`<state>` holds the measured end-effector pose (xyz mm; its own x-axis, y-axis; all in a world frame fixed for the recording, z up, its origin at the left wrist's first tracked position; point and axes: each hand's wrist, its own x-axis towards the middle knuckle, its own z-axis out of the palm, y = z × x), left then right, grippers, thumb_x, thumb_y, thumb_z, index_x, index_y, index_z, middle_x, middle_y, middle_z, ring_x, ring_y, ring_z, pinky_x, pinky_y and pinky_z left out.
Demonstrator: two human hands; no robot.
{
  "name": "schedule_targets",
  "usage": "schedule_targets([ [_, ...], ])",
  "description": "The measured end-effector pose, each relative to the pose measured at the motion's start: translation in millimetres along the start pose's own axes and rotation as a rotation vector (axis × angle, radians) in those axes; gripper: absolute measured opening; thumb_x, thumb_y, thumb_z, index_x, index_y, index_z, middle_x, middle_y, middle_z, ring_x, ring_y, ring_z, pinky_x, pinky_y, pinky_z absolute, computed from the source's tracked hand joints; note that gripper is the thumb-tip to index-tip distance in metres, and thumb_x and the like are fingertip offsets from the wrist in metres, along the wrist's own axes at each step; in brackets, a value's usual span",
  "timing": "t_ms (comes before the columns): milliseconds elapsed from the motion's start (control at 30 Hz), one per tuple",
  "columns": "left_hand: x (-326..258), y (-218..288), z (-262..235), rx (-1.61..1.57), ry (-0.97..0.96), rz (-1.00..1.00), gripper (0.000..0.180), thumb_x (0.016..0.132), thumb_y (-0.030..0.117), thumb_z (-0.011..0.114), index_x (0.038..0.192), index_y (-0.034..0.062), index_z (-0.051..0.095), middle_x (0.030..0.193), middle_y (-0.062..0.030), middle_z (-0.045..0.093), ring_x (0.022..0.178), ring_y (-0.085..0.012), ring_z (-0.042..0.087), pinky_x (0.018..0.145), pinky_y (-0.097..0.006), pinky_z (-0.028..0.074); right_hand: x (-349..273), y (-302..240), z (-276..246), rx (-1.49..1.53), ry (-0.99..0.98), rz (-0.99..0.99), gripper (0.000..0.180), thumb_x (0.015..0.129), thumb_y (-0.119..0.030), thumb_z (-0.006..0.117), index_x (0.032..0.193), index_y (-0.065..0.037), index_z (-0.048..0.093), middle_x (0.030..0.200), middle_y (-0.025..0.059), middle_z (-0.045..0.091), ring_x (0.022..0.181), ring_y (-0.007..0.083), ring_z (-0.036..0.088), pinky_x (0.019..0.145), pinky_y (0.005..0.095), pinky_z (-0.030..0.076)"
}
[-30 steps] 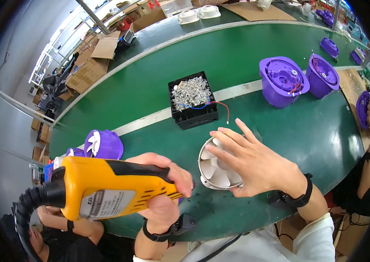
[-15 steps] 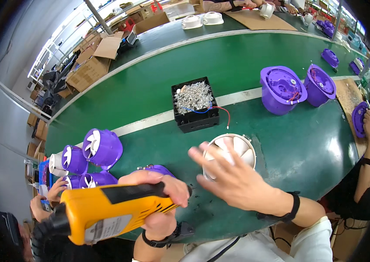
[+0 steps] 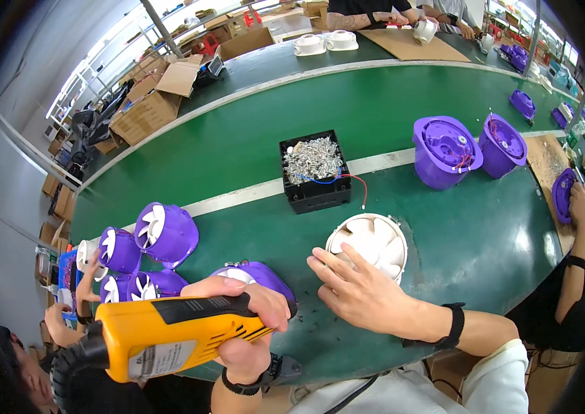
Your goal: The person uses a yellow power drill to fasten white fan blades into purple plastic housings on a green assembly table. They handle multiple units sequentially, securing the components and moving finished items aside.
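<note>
Yellow plastic fills the lower left of my view: it is the power screwdriver (image 3: 168, 338), and my left hand (image 3: 251, 324) holds it with the fingers wrapped tight around its grip, the thumb lying along the top. Just behind this hand sits a purple fan housing (image 3: 258, 276) on the green table (image 3: 251, 145), partly hidden by my knuckles, so I cannot tell if the tool tip touches it. My right hand (image 3: 361, 293) lies flat on the table with the fingers spread apart and empty; the fingertips (image 3: 321, 259) rest against the near edge of a white fan wheel (image 3: 369, 243), which lies flat, just right of the middle of the view, between me and the black box. That black box (image 3: 314, 172) stands a little farther, on the white stripe of the table, and it is full of small silver screws (image 3: 312, 157); a thin red wire (image 3: 358, 185) and a blue one hang out over its front side. To the left, a group of purple housings with white blades (image 3: 158, 234) lies close together, and another person's hand (image 3: 89, 286) touches one of them. Far on the right stand two purple buckets (image 3: 468, 148) with the open side up, well apart from my hands. Cardboard boxes (image 3: 147, 103) are stacked behind the table at the upper left.
</note>
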<state>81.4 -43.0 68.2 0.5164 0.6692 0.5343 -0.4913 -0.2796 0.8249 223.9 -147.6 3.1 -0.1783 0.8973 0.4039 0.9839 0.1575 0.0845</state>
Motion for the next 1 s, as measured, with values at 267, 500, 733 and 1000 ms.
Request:
schedule_targets([
  [267, -3.9, -0.9, 0.6, -0.044, -0.025, 0.013, 0.065, 0.087, 0.063, 0.049, 0.114, 0.0065, 0.031, 0.061, -0.0070, 0.049, 0.042, -0.0174, 0.046, 0.038, -0.030, 0.040, 2.7, -4.5, -9.7, -0.114, -0.104, -0.021, 0.026, 0.077, -0.022, 0.056, 0.087, -0.002, 0.069, 0.118, 0.0163, 0.056, 0.121, 0.0308, 0.046, 0.098, 0.0477, 0.039],
  [500, -3.7, -3.4, 1.8, -0.081, -0.028, 0.003, 0.064, 0.087, 0.062, 0.049, 0.113, 0.0060, 0.032, 0.059, -0.0070, 0.048, 0.040, -0.0176, 0.045, 0.036, -0.030, 0.039, -2.0, 0.2, -5.2, -0.098, -0.098, -0.096, 0.028, 0.076, -0.023, 0.057, 0.089, -0.001, 0.069, 0.116, 0.0145, 0.057, 0.119, 0.0296, 0.047, 0.094, 0.0443, 0.041],
  [733, -4.0, -6.9, 4.0, -0.133, -0.029, 0.016, 0.061, 0.088, 0.060, 0.051, 0.112, 0.0062, 0.033, 0.059, -0.0067, 0.048, 0.038, -0.0172, 0.044, 0.035, -0.029, 0.039, -5.0, -5.4, -10.9, -0.115, -0.104, -0.053, 0.023, 0.077, -0.021, 0.058, 0.087, -0.005, 0.071, 0.121, 0.0151, 0.054, 0.121, 0.0295, 0.046, 0.096, 0.0452, 0.040],
  [1000, -2.5, -6.1, 8.2, -0.153, -0.011, 0.031, 0.060, 0.088, 0.057, 0.052, 0.111, 0.0046, 0.034, 0.058, -0.0063, 0.047, 0.036, -0.0161, 0.043, 0.034, -0.027, 0.038, -12.5, 3.2, -6.2, -0.062, -0.113, -0.153, 0.023, 0.079, -0.023, 0.058, 0.090, -0.008, 0.071, 0.120, 0.0089, 0.054, 0.120, 0.0271, 0.047, 0.097, 0.0509, 0.038],
])
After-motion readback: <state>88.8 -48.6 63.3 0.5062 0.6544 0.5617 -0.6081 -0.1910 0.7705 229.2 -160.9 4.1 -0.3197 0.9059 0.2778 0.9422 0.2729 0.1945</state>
